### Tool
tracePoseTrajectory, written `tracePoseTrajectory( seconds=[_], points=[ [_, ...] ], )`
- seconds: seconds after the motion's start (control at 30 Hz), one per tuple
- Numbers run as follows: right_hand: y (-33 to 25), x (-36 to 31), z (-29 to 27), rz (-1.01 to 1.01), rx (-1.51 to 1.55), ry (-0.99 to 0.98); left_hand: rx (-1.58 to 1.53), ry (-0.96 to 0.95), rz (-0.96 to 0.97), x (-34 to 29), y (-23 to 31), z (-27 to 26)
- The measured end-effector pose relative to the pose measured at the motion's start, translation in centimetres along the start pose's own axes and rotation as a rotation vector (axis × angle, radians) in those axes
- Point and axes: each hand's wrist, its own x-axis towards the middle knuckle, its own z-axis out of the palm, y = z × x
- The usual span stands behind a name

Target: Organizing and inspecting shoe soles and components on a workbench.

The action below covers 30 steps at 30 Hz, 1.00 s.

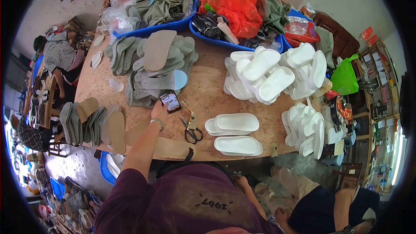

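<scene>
My left hand (160, 112), with a bracelet at its wrist, grips the left edge of a smartphone (170, 102) with a lit screen. The phone is beside a pile of grey insoles (152, 82), one of them with a light blue end. Right of the phone lie black-handled scissors (192, 132), with a small brass padlock (192, 123) against them. Below the table's front edge, my right hand (242, 183) hangs low beside my body; its fingers are too small and dark to read. White shoe soles (236, 122) lie in two short stacks to the right of the scissors.
Blue bins (151, 29) full of bags and scraps line the table's (207, 82) far edge. White soles (264, 71) are heaped at the right, grey insoles (82, 123) at the left. Another person (318, 206) sits close on my right; a further person (58, 54) is at far left.
</scene>
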Motion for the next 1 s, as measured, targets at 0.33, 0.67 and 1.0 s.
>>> tracePoseTrajectory(
  seconds=[0.33,0.67,1.0],
  points=[
    [0.9,4.6,0.3,-0.196,-0.178,0.078,-0.048,0.008,-0.046,-3.8,-0.9,-4.4],
    [-9.7,5.7,-2.9,-0.262,-0.372,0.037,0.142,-0.185,0.023,-8.3,-8.7,-4.8],
    [-10.9,2.4,-5.6,-0.273,-0.399,-0.156,0.371,-0.352,0.221,-10.7,-7.8,-3.0]
  ],
)
